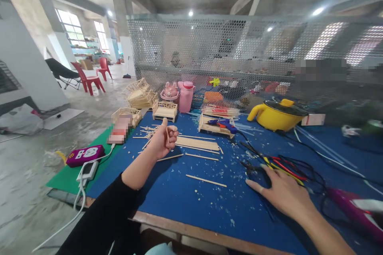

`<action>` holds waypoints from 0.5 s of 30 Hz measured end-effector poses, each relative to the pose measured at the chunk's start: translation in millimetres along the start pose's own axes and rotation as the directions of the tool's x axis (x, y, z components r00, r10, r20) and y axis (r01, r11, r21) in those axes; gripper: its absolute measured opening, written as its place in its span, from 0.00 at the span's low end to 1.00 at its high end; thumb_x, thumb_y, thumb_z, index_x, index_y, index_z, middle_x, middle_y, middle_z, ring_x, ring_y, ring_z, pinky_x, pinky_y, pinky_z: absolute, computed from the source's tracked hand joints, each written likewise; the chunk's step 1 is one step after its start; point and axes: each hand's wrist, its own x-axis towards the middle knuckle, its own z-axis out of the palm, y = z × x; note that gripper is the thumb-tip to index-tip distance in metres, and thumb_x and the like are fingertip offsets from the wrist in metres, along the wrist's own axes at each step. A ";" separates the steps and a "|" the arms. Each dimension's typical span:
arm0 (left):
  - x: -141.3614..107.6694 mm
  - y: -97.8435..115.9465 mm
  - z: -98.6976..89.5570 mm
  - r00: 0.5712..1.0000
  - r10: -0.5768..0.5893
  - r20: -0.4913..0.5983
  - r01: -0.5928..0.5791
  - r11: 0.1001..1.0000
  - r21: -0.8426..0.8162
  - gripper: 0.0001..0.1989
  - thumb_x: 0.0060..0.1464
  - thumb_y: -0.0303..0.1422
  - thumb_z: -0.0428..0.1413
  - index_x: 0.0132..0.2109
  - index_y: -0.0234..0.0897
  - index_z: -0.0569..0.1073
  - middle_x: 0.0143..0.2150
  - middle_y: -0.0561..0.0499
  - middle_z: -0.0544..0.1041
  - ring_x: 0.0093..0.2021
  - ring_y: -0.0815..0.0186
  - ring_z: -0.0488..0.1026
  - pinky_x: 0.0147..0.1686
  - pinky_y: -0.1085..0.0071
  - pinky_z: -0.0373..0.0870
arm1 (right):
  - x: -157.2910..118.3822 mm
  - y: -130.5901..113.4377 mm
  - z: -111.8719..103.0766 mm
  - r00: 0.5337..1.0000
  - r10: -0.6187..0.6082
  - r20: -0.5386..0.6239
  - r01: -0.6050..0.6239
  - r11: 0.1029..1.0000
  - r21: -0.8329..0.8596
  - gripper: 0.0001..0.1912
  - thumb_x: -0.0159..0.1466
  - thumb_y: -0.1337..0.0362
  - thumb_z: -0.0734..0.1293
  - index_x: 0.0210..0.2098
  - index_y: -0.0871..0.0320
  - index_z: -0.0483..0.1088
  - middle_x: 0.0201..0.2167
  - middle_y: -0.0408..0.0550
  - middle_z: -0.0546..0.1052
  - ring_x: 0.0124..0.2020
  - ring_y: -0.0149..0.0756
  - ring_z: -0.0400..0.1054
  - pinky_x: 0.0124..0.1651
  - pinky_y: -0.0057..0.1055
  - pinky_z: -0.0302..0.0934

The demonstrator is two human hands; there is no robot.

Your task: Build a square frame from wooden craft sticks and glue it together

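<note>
My left hand (165,140) is raised over the blue table mat (167,191), its fingers curled in and the thumb pointing up; a small bit of pale stick seems to show between the fingers. Beyond it lies a bundle of thin wooden sticks (199,143). Several loose sticks lie nearer, one of them (206,180) by itself. My right hand (277,187) reaches over the mat at the right, fingers apart, beside dark-handled pliers (253,168). A blue glue gun (223,124) rests on a small wooden stick frame (204,126). Another small frame (165,111) stands behind my left hand.
At the back are stacked stick frames (140,93), a pink jug (186,97) and a yellow pot (279,116) before a perforated metal screen (191,44). Cables and yellow and red tool handles (289,169) lie right. A phone (120,128) and purple case (85,155) sit left.
</note>
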 end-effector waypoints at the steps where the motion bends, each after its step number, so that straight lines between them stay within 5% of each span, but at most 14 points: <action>1: -1.2 -1.9 3.0 0.999 -0.041 0.028 0.043 0.995 -0.088 0.26 0.45 0.56 0.52 0.29 0.34 0.64 0.22 0.56 0.62 0.16 0.79 0.49 0.12 0.83 0.39 | -1.1 -7.8 -6.8 1.000 -0.012 -0.011 0.012 1.000 0.002 0.41 0.50 0.36 0.60 0.51 0.62 0.68 0.50 0.66 0.71 0.49 0.65 0.66 0.42 0.61 0.61; 6: -8.0 -16.4 9.0 0.989 -0.042 0.139 0.060 0.990 -0.128 0.28 0.48 0.57 0.49 0.32 0.33 0.69 0.30 0.49 0.72 0.16 0.80 0.50 0.11 0.84 0.40 | 2.5 -83.8 -55.5 0.964 -0.263 -0.028 0.251 0.873 0.419 0.28 0.59 0.48 0.60 0.54 0.56 0.64 0.54 0.55 0.69 0.55 0.48 0.62 0.56 0.46 0.56; 11: -14.8 -23.3 13.1 0.975 0.036 0.220 -0.028 0.999 -0.039 0.30 0.47 0.59 0.47 0.36 0.35 0.71 0.39 0.45 0.74 0.19 0.78 0.52 0.12 0.83 0.40 | 26.4 -163.9 -69.3 0.896 -0.426 0.128 0.133 0.531 0.837 0.22 0.60 0.52 0.61 0.51 0.55 0.67 0.45 0.49 0.74 0.42 0.39 0.69 0.46 0.37 0.62; 15: -14.7 -29.1 12.7 0.965 0.185 0.185 -0.204 0.975 0.088 0.33 0.47 0.61 0.44 0.40 0.36 0.73 0.35 0.46 0.73 0.19 0.76 0.55 0.12 0.81 0.41 | 45.6 -194.6 -63.0 0.875 -0.463 0.143 0.021 0.331 0.943 0.20 0.61 0.51 0.61 0.44 0.58 0.70 0.40 0.48 0.76 0.40 0.38 0.68 0.44 0.35 0.61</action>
